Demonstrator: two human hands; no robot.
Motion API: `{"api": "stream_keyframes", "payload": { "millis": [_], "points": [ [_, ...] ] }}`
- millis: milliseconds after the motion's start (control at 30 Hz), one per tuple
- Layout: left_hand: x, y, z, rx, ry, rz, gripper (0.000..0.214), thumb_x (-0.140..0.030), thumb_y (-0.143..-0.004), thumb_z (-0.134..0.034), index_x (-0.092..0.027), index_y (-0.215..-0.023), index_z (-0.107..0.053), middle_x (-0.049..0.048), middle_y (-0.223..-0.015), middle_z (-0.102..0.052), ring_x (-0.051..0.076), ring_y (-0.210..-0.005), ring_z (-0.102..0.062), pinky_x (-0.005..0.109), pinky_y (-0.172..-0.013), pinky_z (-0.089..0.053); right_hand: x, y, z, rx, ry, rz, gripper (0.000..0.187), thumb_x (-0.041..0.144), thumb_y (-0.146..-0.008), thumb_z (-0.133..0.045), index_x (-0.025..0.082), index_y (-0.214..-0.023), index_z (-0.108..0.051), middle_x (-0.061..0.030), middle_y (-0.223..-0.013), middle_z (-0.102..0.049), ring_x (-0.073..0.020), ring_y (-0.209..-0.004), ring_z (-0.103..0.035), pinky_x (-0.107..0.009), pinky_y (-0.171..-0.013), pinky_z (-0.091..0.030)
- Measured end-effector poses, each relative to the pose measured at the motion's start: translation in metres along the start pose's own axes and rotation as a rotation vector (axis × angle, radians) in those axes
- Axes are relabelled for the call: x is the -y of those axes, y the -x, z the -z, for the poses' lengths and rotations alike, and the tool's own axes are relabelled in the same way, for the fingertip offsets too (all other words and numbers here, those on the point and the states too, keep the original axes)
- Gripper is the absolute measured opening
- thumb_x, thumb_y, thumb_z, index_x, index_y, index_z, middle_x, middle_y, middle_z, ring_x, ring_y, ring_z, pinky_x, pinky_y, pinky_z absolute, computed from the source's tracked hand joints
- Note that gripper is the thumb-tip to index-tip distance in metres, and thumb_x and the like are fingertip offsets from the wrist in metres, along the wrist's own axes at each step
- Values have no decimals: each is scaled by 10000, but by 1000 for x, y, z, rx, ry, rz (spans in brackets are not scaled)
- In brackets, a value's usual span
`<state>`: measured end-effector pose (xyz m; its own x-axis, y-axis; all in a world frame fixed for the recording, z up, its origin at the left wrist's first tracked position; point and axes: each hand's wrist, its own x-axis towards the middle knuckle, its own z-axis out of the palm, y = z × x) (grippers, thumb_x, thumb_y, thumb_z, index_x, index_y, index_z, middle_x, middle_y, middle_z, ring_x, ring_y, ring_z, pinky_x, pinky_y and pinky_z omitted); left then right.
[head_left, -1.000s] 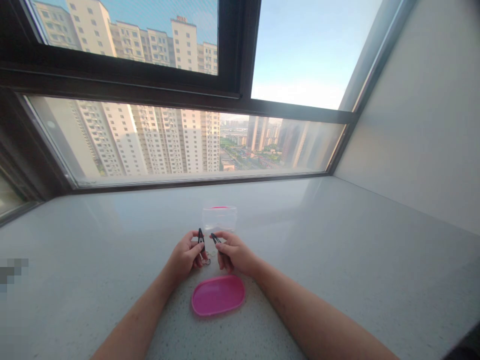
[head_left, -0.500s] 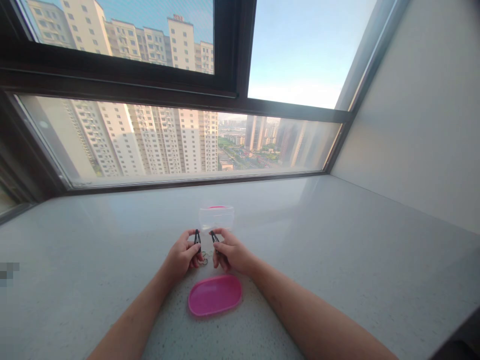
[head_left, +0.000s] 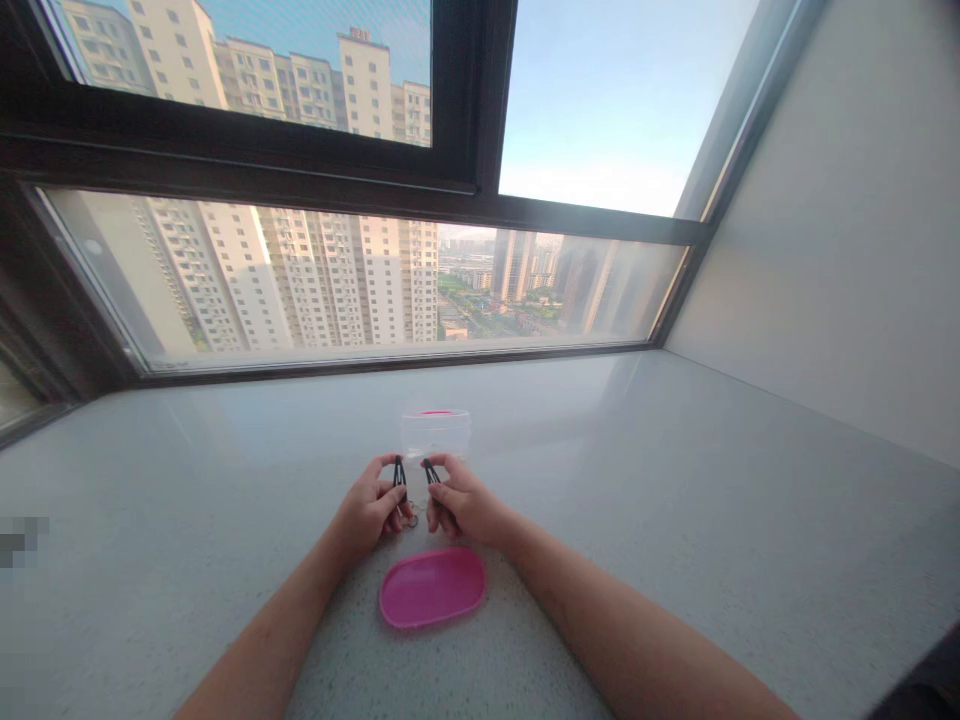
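Observation:
My left hand (head_left: 373, 500) is closed on a black snap hair clip (head_left: 400, 476), held upright between thumb and fingers. A second black hair clip (head_left: 431, 471) is pinched in my right hand (head_left: 456, 500), tilted slightly. The two clips face each other with a narrow gap between them. Below the gap lie small rings (head_left: 412, 517), partly hidden by my left fingers; their kind is hard to make out. Just beyond my fingertips rests a clear plastic bag (head_left: 436, 432) with a pink strip at its top. Closer to me sits an oval pink tray (head_left: 433, 590).
All of this is on a pale speckled counter (head_left: 637, 480). A dark window frame (head_left: 390, 363) runs along its back edge, and a white wall (head_left: 825, 260) rises at the right.
My left hand and its hair clip have shifted very slightly to the right, narrowing the gap to the other clip. The camera view has moved a little. Both grips are the same.

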<state>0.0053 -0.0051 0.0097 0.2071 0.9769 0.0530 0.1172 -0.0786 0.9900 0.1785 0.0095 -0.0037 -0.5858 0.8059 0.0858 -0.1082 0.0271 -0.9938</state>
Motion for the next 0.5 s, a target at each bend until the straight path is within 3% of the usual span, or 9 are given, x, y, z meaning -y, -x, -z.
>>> {"api": "stream_keyframes", "payload": {
  "millis": [500],
  "points": [
    [1,0,0,21,-25,-3,383,-333,-751,-520,-168,-1050,-347,-11,-547,-622,100,-366,-495,166,-352,-340,1,0,1,-6,11,-9,405,442,-822,-456,186,-1121,-361,74,-507,-574,-46,-279,-389,-148,-328,-272]
  ]
}}
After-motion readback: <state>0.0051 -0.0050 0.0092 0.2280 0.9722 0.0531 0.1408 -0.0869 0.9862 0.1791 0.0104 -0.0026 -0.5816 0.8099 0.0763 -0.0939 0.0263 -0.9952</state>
